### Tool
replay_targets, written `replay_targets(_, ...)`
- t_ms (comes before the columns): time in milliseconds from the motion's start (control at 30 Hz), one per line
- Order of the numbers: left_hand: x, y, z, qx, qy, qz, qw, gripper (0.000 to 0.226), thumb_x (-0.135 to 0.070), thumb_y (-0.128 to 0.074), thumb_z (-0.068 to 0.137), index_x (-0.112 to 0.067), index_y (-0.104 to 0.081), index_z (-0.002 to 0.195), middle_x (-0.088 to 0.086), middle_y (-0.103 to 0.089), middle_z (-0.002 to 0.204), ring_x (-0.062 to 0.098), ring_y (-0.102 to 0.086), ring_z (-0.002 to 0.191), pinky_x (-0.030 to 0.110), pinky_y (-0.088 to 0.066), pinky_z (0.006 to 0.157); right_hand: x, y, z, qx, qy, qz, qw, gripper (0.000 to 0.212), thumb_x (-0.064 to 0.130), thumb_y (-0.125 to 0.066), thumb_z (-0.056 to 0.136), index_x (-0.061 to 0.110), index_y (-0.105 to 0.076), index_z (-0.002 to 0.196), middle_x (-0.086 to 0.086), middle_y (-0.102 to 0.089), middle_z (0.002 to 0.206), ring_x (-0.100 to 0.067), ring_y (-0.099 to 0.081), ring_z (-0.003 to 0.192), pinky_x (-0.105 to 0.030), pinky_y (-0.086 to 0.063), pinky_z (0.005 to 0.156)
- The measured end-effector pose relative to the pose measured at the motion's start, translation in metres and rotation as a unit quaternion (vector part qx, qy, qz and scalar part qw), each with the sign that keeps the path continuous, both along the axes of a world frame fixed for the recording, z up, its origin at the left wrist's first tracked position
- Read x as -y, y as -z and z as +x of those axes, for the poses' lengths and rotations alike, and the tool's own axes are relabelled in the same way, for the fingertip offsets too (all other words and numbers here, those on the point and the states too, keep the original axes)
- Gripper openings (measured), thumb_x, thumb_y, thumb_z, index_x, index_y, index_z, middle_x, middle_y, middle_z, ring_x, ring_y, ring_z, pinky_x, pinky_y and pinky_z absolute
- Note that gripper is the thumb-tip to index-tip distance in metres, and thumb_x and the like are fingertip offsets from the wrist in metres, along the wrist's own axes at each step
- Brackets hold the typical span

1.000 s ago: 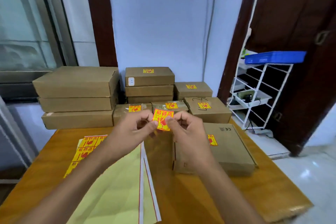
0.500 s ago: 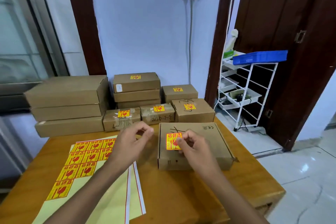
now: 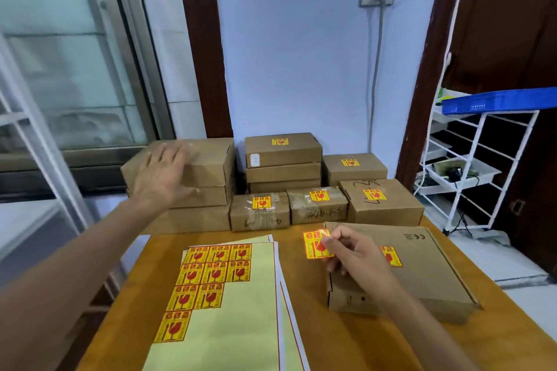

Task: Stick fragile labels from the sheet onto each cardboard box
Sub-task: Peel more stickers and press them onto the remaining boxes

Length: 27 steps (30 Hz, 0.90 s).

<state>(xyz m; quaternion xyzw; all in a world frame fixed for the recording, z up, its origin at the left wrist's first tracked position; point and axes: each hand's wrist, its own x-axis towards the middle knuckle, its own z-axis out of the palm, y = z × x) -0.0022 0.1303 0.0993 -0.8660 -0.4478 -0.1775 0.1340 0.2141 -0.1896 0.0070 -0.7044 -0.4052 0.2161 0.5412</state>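
Observation:
My right hand (image 3: 354, 253) pinches a peeled yellow-and-red fragile label (image 3: 315, 245) and holds it above the table, just left of a flat cardboard box (image 3: 422, 274) that carries one label (image 3: 391, 255). My left hand (image 3: 164, 175) is spread open and reaches over the top box of a stack of large plain boxes (image 3: 208, 159) at the back left. The label sheet (image 3: 217, 304) lies on the wooden table (image 3: 346, 340) with several labels left on its upper left part.
Several labelled boxes (image 3: 319, 205) stand along the table's far edge against the blue wall. A white wire rack (image 3: 470, 178) with a blue tray stands at the right by a dark door. A window with a metal frame is at the left.
My left hand let go of the label and reached up and left to the plain box stack. My right hand keeps the label, now left of the flat box. The view tilted.

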Motion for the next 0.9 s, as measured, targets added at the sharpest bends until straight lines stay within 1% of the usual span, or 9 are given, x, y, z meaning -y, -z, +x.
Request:
replay_targets(67,-0.010,0.009,-0.002,-0.027,-0.003,0.007,1.000,0.106,-0.059,-0.080,0.073,-0.033,-0.019,0.156,0.002,-0.022,0.166,0.029,-0.017,0.153,0.055,-0.006,0.124,0.004,0.001,0.003,-0.012,-0.008,0.006,1.000,0.023,0.031,-0.062,0.102,0.014,-0.070,0.090,-0.007,-0.074,0.081,-0.010,-0.068,0.068,-0.022,-0.051,0.061)
replay_targets(133,-0.014,0.011,0.000,-0.036,0.008,0.010,0.999,0.103,-0.059,-0.079,0.075,-0.034,-0.020,0.155,0.000,-0.027,0.165,0.028,-0.022,0.152,0.055,-0.008,0.124,0.003,0.000,0.004,-0.011,-0.013,0.000,1.000,0.021,0.031,-0.062,0.102,0.016,-0.071,0.090,-0.005,-0.074,0.080,-0.010,-0.067,0.068,-0.021,-0.050,0.062)
replay_targets(233,-0.009,0.008,0.003,-0.013,0.029,0.002,0.999,0.093,-0.051,-0.081,0.077,-0.032,-0.032,0.153,-0.001,-0.044,0.156,0.026,-0.036,0.144,0.048,-0.028,0.119,0.003,-0.002,0.003,-0.002,-0.017,-0.013,1.000,0.022,0.033,-0.062,0.102,0.018,-0.073,0.091,-0.006,-0.074,0.080,-0.008,-0.066,0.068,-0.021,-0.050,0.063)
replay_targets(433,0.027,-0.019,-0.007,0.003,0.046,0.048,0.998,0.086,-0.062,-0.078,0.074,-0.029,-0.046,0.146,0.005,-0.062,0.139,0.030,-0.056,0.128,0.049,-0.047,0.105,0.006,0.001,0.003,-0.006,-0.015,0.005,1.000,0.023,0.036,-0.063,0.102,0.018,-0.072,0.090,-0.006,-0.074,0.080,-0.012,-0.068,0.070,-0.023,-0.050,0.062)
replay_targets(533,0.062,-0.034,-0.008,0.043,0.069,0.091,0.993,0.084,-0.061,-0.079,0.073,-0.025,-0.050,0.143,0.007,-0.066,0.132,0.031,-0.061,0.121,0.049,-0.053,0.094,0.007,-0.001,0.001,-0.025,-0.005,0.032,0.999,0.023,0.030,-0.062,0.103,0.014,-0.072,0.090,-0.005,-0.074,0.077,-0.014,-0.066,0.067,-0.023,-0.049,0.059)
replay_targets(633,0.117,-0.047,0.001,0.080,0.120,0.127,0.981,0.083,-0.061,-0.078,0.073,-0.024,-0.049,0.142,0.005,-0.065,0.132,0.029,-0.057,0.124,0.049,-0.051,0.096,0.021,-0.016,0.010,-0.069,0.047,0.111,0.990,0.025,0.019,-0.060,0.104,0.005,-0.068,0.086,-0.006,-0.070,0.070,-0.016,-0.060,0.061,-0.022,-0.046,0.054)
replay_targets(700,0.160,-0.050,0.015,0.098,0.160,0.142,0.972,0.082,-0.061,-0.076,0.075,-0.024,-0.048,0.142,0.005,-0.063,0.132,0.029,-0.056,0.124,0.048,-0.048,0.099,0.044,-0.035,0.027,-0.072,0.095,0.181,0.976,0.027,0.017,-0.059,0.105,0.006,-0.065,0.081,-0.008,-0.065,0.066,-0.014,-0.055,0.057,-0.022,-0.044,0.051)
replay_targets(800,0.216,-0.027,0.048,0.088,0.207,0.151,0.962,0.083,-0.063,-0.078,0.072,-0.023,-0.052,0.141,0.001,-0.063,0.132,0.026,-0.061,0.119,0.040,-0.052,0.090,0.084,-0.067,0.061,-0.077,0.140,0.249,0.955,0.024,0.016,-0.055,0.106,0.008,-0.064,0.085,-0.003,-0.060,0.065,-0.011,-0.051,0.053,-0.020,-0.040,0.047)
replay_targets(900,0.258,0.017,0.093,0.030,0.237,0.118,0.964,0.083,-0.063,-0.080,0.070,-0.018,-0.055,0.136,0.004,-0.066,0.127,0.024,-0.066,0.112,0.036,-0.057,0.080,0.112,-0.079,0.087,-0.053,0.163,0.224,0.959,0.025,0.017,-0.057,0.106,0.009,-0.063,0.083,-0.002,-0.061,0.065,-0.011,-0.052,0.052,-0.020,-0.039,0.047)
